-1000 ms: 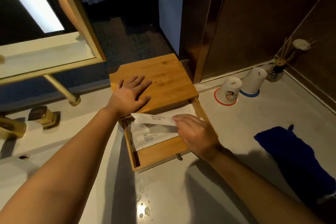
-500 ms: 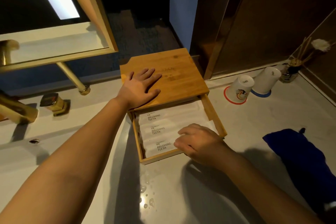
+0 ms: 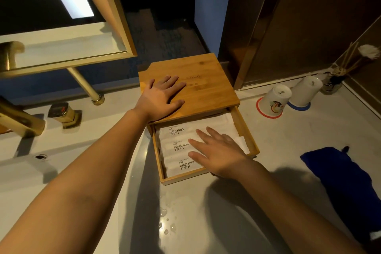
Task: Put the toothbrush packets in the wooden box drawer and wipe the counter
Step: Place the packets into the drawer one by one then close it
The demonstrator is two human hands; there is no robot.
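Observation:
A wooden box [image 3: 208,88] stands on the pale counter [image 3: 288,140] with its drawer [image 3: 181,179] pulled out toward me. Three white toothbrush packets [image 3: 177,146] printed "BRUSHING TEETH" lie side by side in the drawer. My left hand [image 3: 162,97] rests flat on the box lid, fingers spread. My right hand [image 3: 218,150] lies flat and open on the packets, its fingers pointing left. A dark blue cloth [image 3: 346,177] lies on the counter to the right.
Water drops [image 3: 167,225] sit on the counter in front of the drawer. Two upturned white cups [image 3: 276,99] and a reed diffuser [image 3: 338,76] stand at the back right. A brass tap [image 3: 18,117] and basin [image 3: 31,171] are on the left, under a gold-framed mirror [image 3: 115,16].
My right hand laid a packet down in the drawer, then opened and now lies flat on the packets. My left hand has stayed on the lid.

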